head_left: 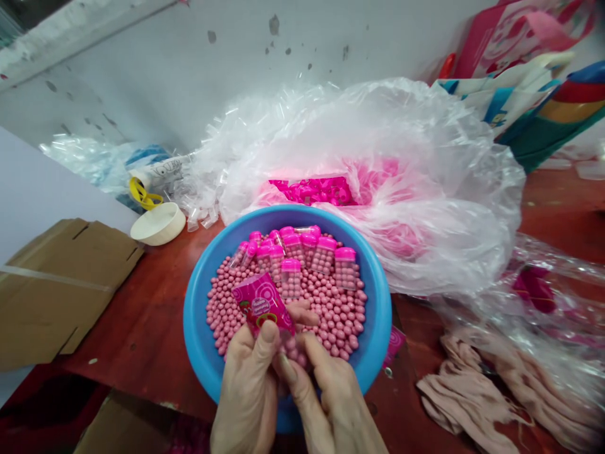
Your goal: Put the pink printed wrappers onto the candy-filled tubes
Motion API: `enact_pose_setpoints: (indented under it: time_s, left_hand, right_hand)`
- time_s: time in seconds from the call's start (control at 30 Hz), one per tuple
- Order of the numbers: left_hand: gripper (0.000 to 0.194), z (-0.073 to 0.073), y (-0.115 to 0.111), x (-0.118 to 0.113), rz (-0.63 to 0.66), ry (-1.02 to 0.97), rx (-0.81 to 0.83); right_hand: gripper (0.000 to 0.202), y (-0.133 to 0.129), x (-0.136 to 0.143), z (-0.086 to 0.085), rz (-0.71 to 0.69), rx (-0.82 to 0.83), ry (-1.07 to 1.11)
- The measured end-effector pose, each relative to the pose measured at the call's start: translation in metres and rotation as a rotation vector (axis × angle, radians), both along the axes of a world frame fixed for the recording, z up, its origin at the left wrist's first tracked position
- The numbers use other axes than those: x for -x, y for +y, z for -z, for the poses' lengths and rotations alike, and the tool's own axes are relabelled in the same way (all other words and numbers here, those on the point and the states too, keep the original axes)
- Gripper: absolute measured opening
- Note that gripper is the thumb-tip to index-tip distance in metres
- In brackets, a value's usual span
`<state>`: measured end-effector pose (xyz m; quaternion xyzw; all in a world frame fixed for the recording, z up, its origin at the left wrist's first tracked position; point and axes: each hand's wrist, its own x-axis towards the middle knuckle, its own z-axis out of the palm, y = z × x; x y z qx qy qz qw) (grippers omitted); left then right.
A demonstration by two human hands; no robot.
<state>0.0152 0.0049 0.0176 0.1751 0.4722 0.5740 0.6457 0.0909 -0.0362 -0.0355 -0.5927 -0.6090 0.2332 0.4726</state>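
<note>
A shiny pink printed packet (259, 299) is tilted above the pink candy balls (326, 325) in a blue basin (380, 296). My left hand (248, 378) is closed on the packet, thumb on its front. Closed at its lower end is my right hand (326, 394), thumb and forefinger pinched together. Several pink balls (293, 350) show between the hands, seemingly within a clear lower part; the fingers partly hide this. Several small clear containers with pink lids (290, 277), filled with balls, lie on the loose candy.
Behind the basin, a large clear plastic bag (463, 208) holds bright pink pieces (316, 189). At left are a white round dish (158, 224), a roll of yellow tape (144, 194) and flattened cardboard (61, 290). A beige cloth (472, 391) lies right on the red table (155, 302).
</note>
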Motion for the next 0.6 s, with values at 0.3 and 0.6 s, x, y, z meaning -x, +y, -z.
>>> enact_pose_setpoints:
  time_s: [0.3, 0.6]
  left_hand:
    - [0.009, 0.000, -0.001, -0.004, 0.096, 0.136, -0.047]
    - [0.011, 0.014, -0.013, -0.001, 0.115, -0.018, -0.053]
  right_hand:
    - [0.041, 0.001, -0.001, -0.011, 0.008, -0.031, -0.057]
    - [0.040, -0.001, -0.004, 0.001, -0.034, -0.002, 0.107]
